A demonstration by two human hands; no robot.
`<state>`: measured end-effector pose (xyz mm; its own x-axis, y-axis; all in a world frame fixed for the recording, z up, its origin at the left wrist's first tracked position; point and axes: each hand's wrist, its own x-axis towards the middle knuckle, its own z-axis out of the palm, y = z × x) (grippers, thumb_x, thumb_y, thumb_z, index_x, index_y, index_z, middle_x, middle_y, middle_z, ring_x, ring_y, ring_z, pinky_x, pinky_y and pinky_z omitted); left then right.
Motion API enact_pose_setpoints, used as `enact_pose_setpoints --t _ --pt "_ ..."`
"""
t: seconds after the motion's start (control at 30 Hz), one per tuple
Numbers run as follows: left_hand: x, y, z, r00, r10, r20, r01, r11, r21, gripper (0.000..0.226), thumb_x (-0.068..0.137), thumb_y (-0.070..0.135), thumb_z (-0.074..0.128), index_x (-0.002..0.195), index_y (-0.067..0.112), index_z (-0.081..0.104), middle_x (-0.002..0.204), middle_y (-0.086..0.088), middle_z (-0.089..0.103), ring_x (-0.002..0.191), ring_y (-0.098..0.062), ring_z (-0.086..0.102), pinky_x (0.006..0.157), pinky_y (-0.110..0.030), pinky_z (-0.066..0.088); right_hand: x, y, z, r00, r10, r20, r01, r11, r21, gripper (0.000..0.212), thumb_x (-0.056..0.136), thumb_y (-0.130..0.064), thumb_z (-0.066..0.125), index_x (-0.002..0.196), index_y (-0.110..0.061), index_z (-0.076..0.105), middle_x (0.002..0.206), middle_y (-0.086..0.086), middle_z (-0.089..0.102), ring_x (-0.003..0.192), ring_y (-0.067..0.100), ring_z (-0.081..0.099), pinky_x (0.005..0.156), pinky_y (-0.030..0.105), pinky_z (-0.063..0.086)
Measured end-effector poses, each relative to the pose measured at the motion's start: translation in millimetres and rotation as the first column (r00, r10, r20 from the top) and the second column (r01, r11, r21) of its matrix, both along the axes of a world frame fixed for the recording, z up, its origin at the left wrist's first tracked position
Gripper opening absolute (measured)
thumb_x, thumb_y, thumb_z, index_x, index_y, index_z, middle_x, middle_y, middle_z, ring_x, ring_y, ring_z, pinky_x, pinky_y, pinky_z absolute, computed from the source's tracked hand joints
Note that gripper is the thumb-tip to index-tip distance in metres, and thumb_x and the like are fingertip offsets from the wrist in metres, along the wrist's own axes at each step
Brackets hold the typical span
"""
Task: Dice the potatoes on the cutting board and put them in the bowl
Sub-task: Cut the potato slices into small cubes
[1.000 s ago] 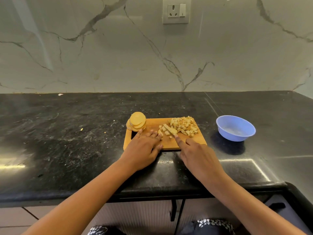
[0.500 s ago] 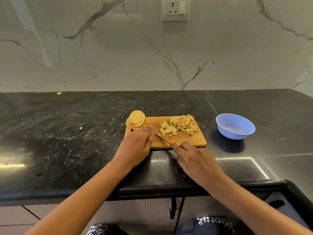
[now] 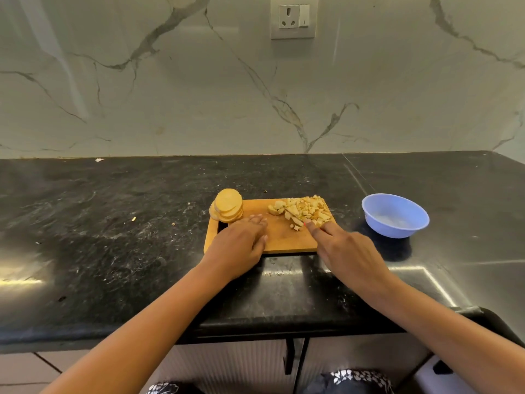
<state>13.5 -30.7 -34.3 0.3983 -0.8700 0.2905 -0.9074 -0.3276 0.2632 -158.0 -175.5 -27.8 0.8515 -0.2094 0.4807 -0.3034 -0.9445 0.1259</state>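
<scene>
A marble wall (image 3: pixel 170 95) backs the black tabletop (image 3: pixel 113 237). At the left end of the cutting board (image 3: pixel 284 240) sits the stack of potato slices (image 3: pixel 228 206). Our left hand (image 3: pixel 241 245) lies flat beside it, holding nothing. We should pull a few slices mid-board, fingertips tucked. Our right hand (image 3: pixel 349 254) points into the dice (image 3: pixel 304 211) at the board's right end, and we cannot tell what it holds. The bowl (image 3: pixel 397 231) stands beyond.

Black stone counter (image 3: pixel 113 237) carries wooden cutting board (image 3: pixel 287 237), blue bowl (image 3: pixel 395 216) right.

I looked onto a white marble wall (image 3: pixel 199 95) with grey veins, a socket plate (image 3: pixel 293 20) set high in it. Below ran the black stone bench (image 3: pixel 113 223), glare on its near edge.
</scene>
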Motion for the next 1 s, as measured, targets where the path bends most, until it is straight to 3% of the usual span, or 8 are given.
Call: enact_pose_setpoints --t 0.1,0.27,0.37,0.53,0.67,0.73,0.83,1.0 --pt "2.4 -10.0 4.6 1.000 -0.026 0.001 0.026 0.999 0.024 0.050 0.101 0.030 0.039 0.149 0.018 0.029 0.155 0.003 0.027 0.143 -0.010 0.021 0.112 -0.020 0.014 -6.0 -9.9 7.4 0.998 -0.002 0.069 -0.014 0.974 0.225 0.044 0.084 -0.006 0.064 0.127 -0.013 0.061 0.075 0.000 0.059 0.049 0.018 0.049 0.043 0.026 0.034" --pt "7.7 -30.7 10.2 0.999 -0.041 0.000 0.041 0.999 0.004 0.055 0.101 0.028 0.039 0.151 0.019 0.018 0.157 0.000 0.021 0.145 -0.012 0.016 0.113 -0.022 0.014 -18.5 -31.0 19.9 0.985 -0.067 0.156 -0.012 0.890 0.456 0.035 0.092 -0.014 0.058 0.125 -0.022 0.061 0.073 -0.013 0.055 0.059 -0.002 0.049 0.054 0.009 0.033" --pt "10.2 -45.5 11.7 0.997 -0.072 0.007 0.072 0.997 -0.018 0.058 0.101 0.028 0.040 0.152 0.021 0.012 0.159 0.001 0.015 0.146 -0.012 0.008 0.115 -0.024 0.011 -25.9 -37.7 22.6 0.981 -0.071 0.180 -0.009 0.912 0.410 0.035 0.090 -0.012 0.062 0.122 -0.026 0.064 0.064 -0.019 0.048 0.053 0.001 0.047 0.052 0.013 0.033" --pt "8.1 -65.5 15.0 0.982 -0.184 0.036 0.187 0.979 -0.081 0.056 0.101 0.031 0.040 0.151 0.027 0.014 0.159 0.003 0.008 0.145 -0.008 -0.003 0.115 -0.026 0.004 -33.1 -43.0 16.9 0.988 0.036 0.147 -0.060 0.985 0.160 0.044 0.075 0.002 0.073 0.114 -0.017 0.070 0.076 -0.001 0.062 0.053 0.012 0.049 0.047 0.011 0.016" --pt "3.5 -77.0 9.9 0.927 -0.334 0.168 0.336 0.942 0.020 0.053 0.099 0.049 0.024 0.149 0.034 0.016 0.159 0.005 0.002 0.144 -0.007 -0.009 0.116 -0.032 -0.002 -33.1 -44.2 14.0 0.988 0.062 0.141 -0.069 0.997 0.043 0.046 0.076 -0.001 0.072 0.119 -0.018 0.067 0.086 0.007 0.064 0.065 0.023 0.058 0.047 0.023 0.032" --pt "3.9 -81.4 7.4 0.933 -0.304 0.193 0.296 0.953 0.069 0.056 0.096 0.054 0.014 0.149 0.036 0.017 0.159 0.005 0.000 0.144 -0.008 -0.010 0.117 -0.035 -0.003 -35.1 -44.1 13.5 0.988 0.064 0.140 -0.068 0.997 0.020 0.046 0.076 -0.003 0.073 0.120 -0.018 0.066 0.088 0.007 0.064 0.069 0.024 0.058 0.045 0.026 0.036" --pt "8.5 -83.2 7.5 0.970 -0.206 0.132 0.198 0.978 0.070 0.050 0.101 0.047 0.019 0.149 0.032 0.020 0.160 0.004 0.002 0.145 -0.009 -0.008 0.117 -0.035 -0.004 -39.4 -44.2 12.5 0.989 0.059 0.138 -0.059 0.998 -0.009 0.047 0.075 -0.003 0.075 0.119 -0.016 0.067 0.088 0.008 0.064 0.069 0.024 0.058 0.042 0.028 0.040" --pt "10.1 -70.5 9.7 0.987 -0.163 -0.003 0.163 0.984 -0.067 0.048 0.103 0.033 0.031 0.149 0.023 0.024 0.159 0.001 0.013 0.146 -0.010 0.003 0.115 -0.027 -0.001 -42.9 -41.7 10.4 0.977 0.013 0.212 -0.025 0.998 0.056 0.044 0.080 0.000 0.069 0.122 -0.010 0.064 0.082 0.005 0.060 0.050 0.026 0.054 0.038 0.027 0.041"
